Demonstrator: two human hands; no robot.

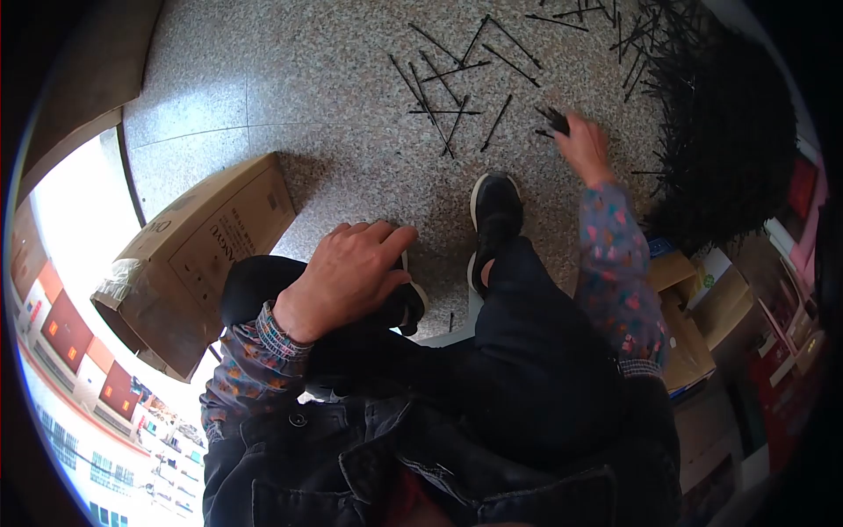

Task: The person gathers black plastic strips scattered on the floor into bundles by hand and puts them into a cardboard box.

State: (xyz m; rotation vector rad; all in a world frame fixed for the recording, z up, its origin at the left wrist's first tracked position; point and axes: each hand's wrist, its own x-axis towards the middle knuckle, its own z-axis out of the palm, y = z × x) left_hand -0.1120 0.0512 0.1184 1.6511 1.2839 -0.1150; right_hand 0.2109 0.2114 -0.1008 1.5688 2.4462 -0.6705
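My right hand (583, 147) reaches out low over the speckled floor, its fingers closed round a small bunch of thin black sticks (553, 119). Loose black sticks (497, 121) of the same sort lie scattered on the floor to the left of that hand, some crossing each other. To its right rises a large dark heap (729, 132), bristling with many such thin black pieces. My left hand (351, 274) rests over my bent left knee, fingers loosely laid and holding nothing.
A brown cardboard carton (202, 250) leans at the left, beside my left leg. On the right stands an opened cardboard box (685, 342), below the dark heap. My black shoe (497, 206) is on the floor between the carton and the heap.
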